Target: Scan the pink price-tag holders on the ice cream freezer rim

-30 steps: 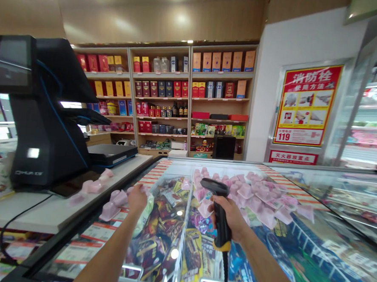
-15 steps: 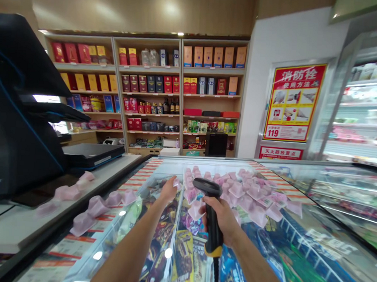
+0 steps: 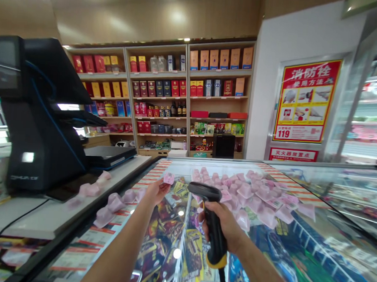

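My right hand is wrapped round the grip of a black and yellow barcode scanner, its head tilted toward the left. In my left hand a small pink plastic cup is pinched, and a printed label faces me on it. A heap of similar pink cups lies on the glass freezer top beyond the scanner. More pink cups sit in a row on the left edge of the glass, near my left forearm.
On the left counter stands a black checkout terminal with a flat black scale beside it. Packaged frozen goods show through the glass. Shelves of boxes line the back wall.
My left hand has drawn back leftward with the pink cup, turning its label into view. The scanner stays in my right hand. The view has swung slightly left.
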{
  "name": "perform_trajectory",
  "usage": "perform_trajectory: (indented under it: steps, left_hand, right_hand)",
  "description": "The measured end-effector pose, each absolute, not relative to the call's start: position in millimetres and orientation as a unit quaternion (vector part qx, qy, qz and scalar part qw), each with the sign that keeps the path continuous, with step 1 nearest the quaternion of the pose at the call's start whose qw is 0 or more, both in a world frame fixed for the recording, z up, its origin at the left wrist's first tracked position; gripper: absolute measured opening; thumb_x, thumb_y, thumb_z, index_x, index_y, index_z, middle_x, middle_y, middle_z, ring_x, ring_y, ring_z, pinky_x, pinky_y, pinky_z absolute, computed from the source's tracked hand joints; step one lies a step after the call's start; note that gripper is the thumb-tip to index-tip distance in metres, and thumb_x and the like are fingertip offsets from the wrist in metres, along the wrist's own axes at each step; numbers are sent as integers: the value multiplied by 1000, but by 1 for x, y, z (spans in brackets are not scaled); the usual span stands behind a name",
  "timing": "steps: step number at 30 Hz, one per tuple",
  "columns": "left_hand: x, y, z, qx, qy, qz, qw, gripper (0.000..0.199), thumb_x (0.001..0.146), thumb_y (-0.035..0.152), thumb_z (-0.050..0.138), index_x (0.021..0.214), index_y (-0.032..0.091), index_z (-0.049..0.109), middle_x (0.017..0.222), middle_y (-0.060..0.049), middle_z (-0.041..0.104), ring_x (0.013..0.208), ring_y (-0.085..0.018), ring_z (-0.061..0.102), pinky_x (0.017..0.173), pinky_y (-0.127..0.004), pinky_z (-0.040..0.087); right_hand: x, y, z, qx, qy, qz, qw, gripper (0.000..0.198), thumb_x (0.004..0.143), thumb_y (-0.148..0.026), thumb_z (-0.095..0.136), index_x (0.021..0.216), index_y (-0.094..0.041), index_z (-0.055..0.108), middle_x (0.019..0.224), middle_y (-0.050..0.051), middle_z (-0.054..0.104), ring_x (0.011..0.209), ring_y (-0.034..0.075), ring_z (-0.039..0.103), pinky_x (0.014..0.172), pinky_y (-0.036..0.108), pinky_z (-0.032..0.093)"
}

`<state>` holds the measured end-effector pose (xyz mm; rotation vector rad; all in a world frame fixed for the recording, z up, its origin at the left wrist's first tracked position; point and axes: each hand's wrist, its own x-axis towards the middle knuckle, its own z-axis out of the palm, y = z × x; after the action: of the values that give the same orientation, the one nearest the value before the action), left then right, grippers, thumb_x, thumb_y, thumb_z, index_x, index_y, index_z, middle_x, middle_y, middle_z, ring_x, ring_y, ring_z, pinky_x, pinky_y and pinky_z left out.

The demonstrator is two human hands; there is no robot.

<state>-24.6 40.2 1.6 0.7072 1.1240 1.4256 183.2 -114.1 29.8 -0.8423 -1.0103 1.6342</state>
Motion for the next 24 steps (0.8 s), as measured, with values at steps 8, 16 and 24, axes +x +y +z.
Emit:
perform_trajectory:
  steps: [8,16,24]
  left_hand:
    - [-26,22,-5,216,413,640,611,28,80,28,46,104,14,49,101,-6,54,83,-14,55,69,-33,47]
    - [-21,20,-5,230,419,636,606,28,80,28,46,104,15,49,102,-6,54,83,-14,55,70,-33,47]
    - [-31,18,-21,299,493,630,520,28,79,29,46,104,15,49,103,-6,53,86,-15,54,72,-35,46]
  right_hand:
    - [185,-113,22,-322,-441,681,489,21,69,-36,47,72,-15,50,51,-1,57,32,7,44,31,20,37]
    - [185,-116,26,-327,-444,675,490,21,68,-36,48,69,-15,48,46,-2,54,31,8,44,29,19,36]
    - [188,-111,21,-321,-442,666,508,22,68,-37,50,68,-15,50,51,-1,57,32,7,44,30,20,37]
